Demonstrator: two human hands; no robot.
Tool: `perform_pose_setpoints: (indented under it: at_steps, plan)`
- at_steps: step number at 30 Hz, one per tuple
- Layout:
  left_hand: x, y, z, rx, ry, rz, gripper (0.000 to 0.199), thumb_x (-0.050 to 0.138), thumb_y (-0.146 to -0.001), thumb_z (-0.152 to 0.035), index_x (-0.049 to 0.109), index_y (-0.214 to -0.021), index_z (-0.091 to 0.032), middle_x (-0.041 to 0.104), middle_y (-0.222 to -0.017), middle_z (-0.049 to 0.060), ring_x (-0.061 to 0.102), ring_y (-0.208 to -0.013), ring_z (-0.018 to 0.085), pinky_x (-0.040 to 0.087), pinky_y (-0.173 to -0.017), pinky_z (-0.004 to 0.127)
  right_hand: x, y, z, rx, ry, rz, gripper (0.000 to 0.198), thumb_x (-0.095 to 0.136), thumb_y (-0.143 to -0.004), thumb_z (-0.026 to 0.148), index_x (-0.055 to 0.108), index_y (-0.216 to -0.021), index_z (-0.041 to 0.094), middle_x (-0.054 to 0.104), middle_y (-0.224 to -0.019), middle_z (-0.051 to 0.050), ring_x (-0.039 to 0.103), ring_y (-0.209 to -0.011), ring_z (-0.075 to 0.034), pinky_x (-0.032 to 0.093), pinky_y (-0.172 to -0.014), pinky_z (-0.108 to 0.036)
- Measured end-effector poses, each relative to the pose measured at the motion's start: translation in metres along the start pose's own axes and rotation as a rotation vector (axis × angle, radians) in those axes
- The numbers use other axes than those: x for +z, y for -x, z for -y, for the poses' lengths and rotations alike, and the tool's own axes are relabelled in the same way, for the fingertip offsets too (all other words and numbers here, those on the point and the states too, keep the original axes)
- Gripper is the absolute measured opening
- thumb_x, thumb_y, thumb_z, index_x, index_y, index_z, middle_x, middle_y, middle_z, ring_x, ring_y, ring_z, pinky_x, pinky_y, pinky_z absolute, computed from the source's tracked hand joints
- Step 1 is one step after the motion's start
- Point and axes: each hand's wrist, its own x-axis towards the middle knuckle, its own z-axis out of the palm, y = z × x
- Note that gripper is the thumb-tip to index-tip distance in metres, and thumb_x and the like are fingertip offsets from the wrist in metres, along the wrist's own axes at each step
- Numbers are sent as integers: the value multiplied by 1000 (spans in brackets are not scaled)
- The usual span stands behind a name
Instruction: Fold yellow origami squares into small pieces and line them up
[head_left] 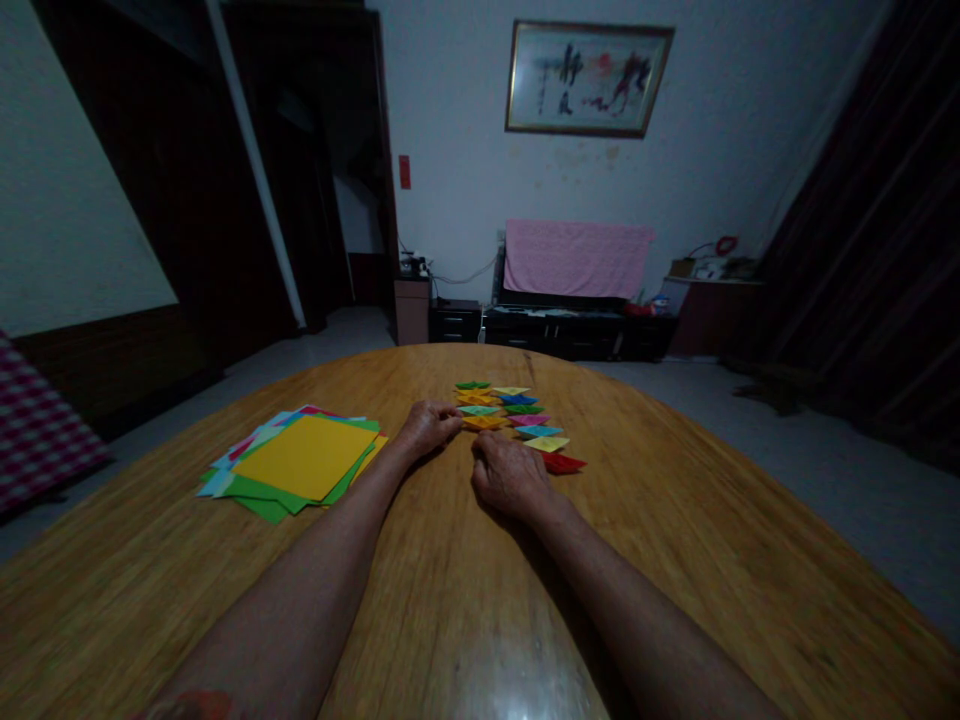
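Observation:
Folded paper boats in several colours lie in two slanting columns on the round wooden table [450, 620]. My left hand [431, 428] is at the left column, its fingers drawn together at the left tip of the nearest orange paper boat [486, 423]. A light green paper boat [478, 410] lies just beyond that one. My right hand [511, 474] rests curled on the table, just on the near side of the orange boat; what its fingers hold, if anything, is hidden. Beside its wrist lies a red paper boat [564, 464], partly covered, with a yellow paper boat [547, 444] behind it.
Left of my left forearm lies a loose stack of square coloured paper [307, 457], yellow on top. Past the table stand a low black cabinet [577, 335] and a screen draped with a pink cloth [577, 258]. A checked cloth [41, 430] is at far left.

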Motion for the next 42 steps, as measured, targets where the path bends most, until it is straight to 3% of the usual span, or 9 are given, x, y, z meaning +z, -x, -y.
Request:
perform_pose_setpoints:
  at_steps: [10, 16, 20, 24, 29, 32, 36, 38, 42]
  plan:
    - [0, 1, -2, -4, 18, -4, 25, 57, -73, -34, 70, -77, -13, 53, -52, -4, 42, -46, 7, 32, -45, 19, 0, 0, 0, -3, -6, -12, 23, 40, -86, 24, 59, -98, 19, 66, -100, -7, 62, -82, -20, 35, -64, -30]
    - [1, -1, 5, -20, -13, -15, 28, 59, -75, -33, 72, -90, -13, 57, -53, -3, 46, -46, 9, 36, -46, 19, 0, 0, 0, -6, 2, -2, 23, 40, -86, 23, 59, -99, 19, 65, -103, -8, 61, -82, -20, 36, -66, -30]
    - [2, 3, 4, 22, -185, -82, 23, 57, -78, -26, 73, -92, -15, 68, -67, 0, 59, -63, 12, 45, -60, 20, 4, 0, 0, -11, 25, -41, 21, 41, -86, 23, 58, -98, 20, 65, -101, -7, 61, -81, -20, 34, -63, -29]
    - [-1, 12, -8, 37, -399, -56, 27, 50, -83, -20, 73, -98, -17, 73, -92, 3, 64, -84, 14, 47, -77, 20, 8, 1, 1, -14, 41, -67, 21, 40, -87, 23, 56, -101, 20, 65, -104, -6, 61, -84, -20, 34, -64, -29]
    - [-34, 30, -30, -96, -591, -59, 29, 48, -82, -20, 73, -95, -16, 72, -98, 10, 65, -93, 19, 46, -84, 26, 7, 2, 3, -11, 51, -52, 24, 40, -88, 23, 57, -104, 21, 65, -108, -6, 61, -88, -21, 35, -67, -29]
    - [-71, 48, -33, -393, -793, -83, 29, 48, -80, -18, 71, -98, -14, 70, -104, 16, 64, -98, 24, 47, -82, 29, 5, 2, 3, 4, 56, -31, 24, 39, -88, 24, 56, -104, 21, 65, -107, -7, 61, -87, -21, 36, -68, -30]
    - [-107, 79, -24, -549, -850, -51, 31, 56, -75, -21, 69, -100, -10, 68, -108, 21, 64, -101, 29, 48, -81, 32, 4, 1, 5, 11, 58, 13, 25, 39, -87, 24, 56, -104, 20, 64, -108, -9, 61, -90, -22, 37, -69, -30]
    - [-114, 91, -18, -598, -860, -15, 33, 60, -72, -27, 70, -98, -8, 69, -103, 22, 66, -95, 30, 50, -77, 32, 3, 0, 6, 24, 52, 26, 26, 38, -87, 25, 56, -105, 20, 64, -110, -9, 62, -91, -23, 38, -70, -31]
    - [-113, 103, -16, -582, -885, 6, 39, 60, -74, -31, 68, -103, -7, 67, -109, 22, 63, -104, 30, 49, -82, 30, 0, 0, 8, 69, 38, 57, 27, 38, -87, 25, 57, -105, 20, 64, -111, -9, 62, -92, -23, 40, -71, -31]
